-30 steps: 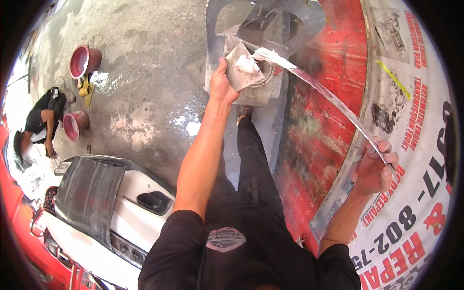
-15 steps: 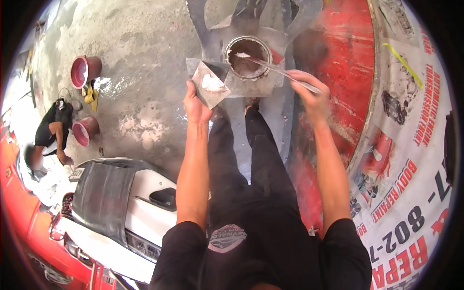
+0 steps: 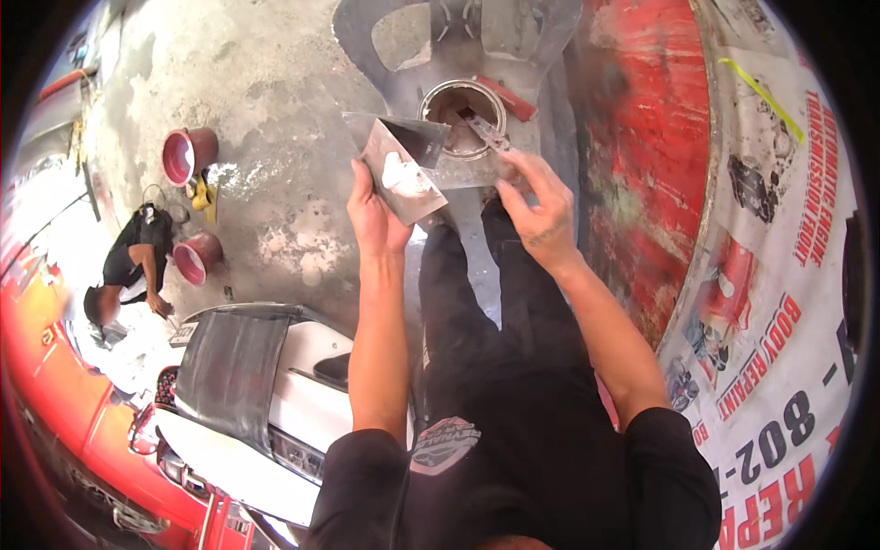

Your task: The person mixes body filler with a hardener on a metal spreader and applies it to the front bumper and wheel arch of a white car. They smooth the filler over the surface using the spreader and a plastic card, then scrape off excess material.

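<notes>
Holding spatula (image 3: 489, 135) at greyish-lined can (image 3: 440, 103)

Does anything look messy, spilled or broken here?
Yes: the red surface right of the can looks worn, with pale and dark patches. The white paste isn't spilled; it sits on the plate in the left hand.

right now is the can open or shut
Open: the can has no lid over its mouth, and its inside shows beside the stick in the right hand.
</notes>
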The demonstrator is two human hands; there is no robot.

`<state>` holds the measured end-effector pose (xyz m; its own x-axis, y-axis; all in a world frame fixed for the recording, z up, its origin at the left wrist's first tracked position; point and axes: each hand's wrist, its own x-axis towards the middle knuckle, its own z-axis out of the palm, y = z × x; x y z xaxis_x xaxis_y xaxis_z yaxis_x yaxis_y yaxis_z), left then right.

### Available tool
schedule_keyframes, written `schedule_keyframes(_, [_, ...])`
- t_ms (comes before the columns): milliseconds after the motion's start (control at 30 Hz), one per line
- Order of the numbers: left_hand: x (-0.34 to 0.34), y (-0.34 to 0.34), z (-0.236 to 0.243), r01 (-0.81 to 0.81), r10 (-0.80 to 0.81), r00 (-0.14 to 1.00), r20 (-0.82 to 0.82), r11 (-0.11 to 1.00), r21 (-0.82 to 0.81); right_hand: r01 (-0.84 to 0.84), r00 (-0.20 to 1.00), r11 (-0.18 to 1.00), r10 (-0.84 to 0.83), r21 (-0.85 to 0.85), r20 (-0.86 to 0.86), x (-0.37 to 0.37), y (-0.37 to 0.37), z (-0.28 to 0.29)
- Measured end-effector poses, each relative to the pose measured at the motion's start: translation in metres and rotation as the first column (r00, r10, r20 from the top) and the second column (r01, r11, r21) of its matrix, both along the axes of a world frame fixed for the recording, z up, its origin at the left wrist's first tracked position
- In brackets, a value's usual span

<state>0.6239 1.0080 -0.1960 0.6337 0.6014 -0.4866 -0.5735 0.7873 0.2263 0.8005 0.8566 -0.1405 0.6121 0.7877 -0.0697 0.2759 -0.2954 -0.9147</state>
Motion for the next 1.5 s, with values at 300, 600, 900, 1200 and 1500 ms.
schedule_keyframes(300, [0.010,-0.011,0.061,0.009,0.006,0.993,-0.119,0.992,0.129,-0.436,0.836,0.858,0.275,0.271,0.474,0.036,0.065,0.064])
schedule_keyframes(600, [0.014,-0.020,0.074,-0.043,0.057,0.986,-0.158,0.995,0.092,-0.590,0.737,0.779,0.414,0.210,0.534,0.055,0.076,0.087])
schedule_keyframes(900, [0.014,-0.023,0.030,-0.030,0.035,0.983,-0.178,0.999,0.032,-0.571,0.777,0.814,0.493,0.109,0.391,0.107,0.088,0.113])
schedule_keyframes(1200, [0.031,-0.019,0.012,-0.099,0.101,0.990,-0.097,0.995,0.025,-0.528,0.801,0.836,0.434,0.147,0.412,0.132,0.115,0.195])
schedule_keyframes(1500, [0.009,-0.019,-0.022,-0.173,0.178,0.978,-0.111,0.983,0.058,-0.559,0.605,0.825,0.340,0.080,0.720,0.180,0.154,0.287])
